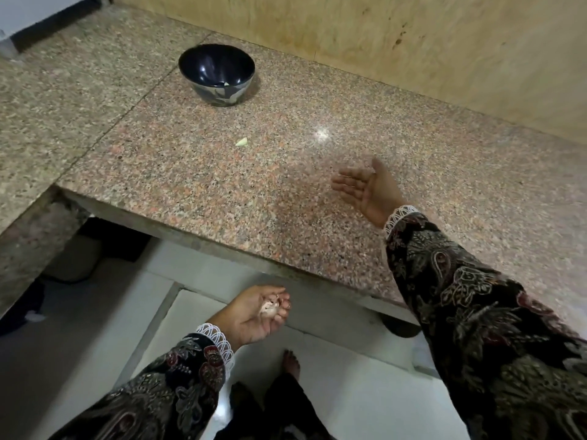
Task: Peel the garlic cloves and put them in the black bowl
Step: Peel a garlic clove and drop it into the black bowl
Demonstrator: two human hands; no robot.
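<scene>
Person stands at a speckled pink-and-grey polished granite countertop (222, 173), a plywood-coloured wall panel (413, 58) behind it.

Round glossy black bowl (217, 74) sits upright on the counter, towards the back and left. A small pale piece (226, 84) lies at the bottom of it, by the near inner wall; it looks like a peeled clove, though the view is too small to be sure.

One peeled pale yellow-green garlic clove (241, 141) lies loose on the granite, nearer than the bowl and well apart from it. Nothing touches it.

Right hand (365, 188) is held above the counter, palm turned up and leftward, fingers straight and together, thumb raised. It holds nothing. It is well to the right of the loose clove. Some motion blur at the fingertips.

Left hand (257, 312) is held off the counter, in front of and below its near edge, over the floor. Palm up, fingers curled in around a whitish unpeeled garlic piece with papery skin (270, 308), which rests against the fingertips. Whether this is one clove or several, I cannot tell.

Both arms wear dark paisley-patterned sleeves with white lace cuffs (460, 296). A bare foot (290, 363) stands on the pale tiled floor (79, 360) below the counter.
</scene>
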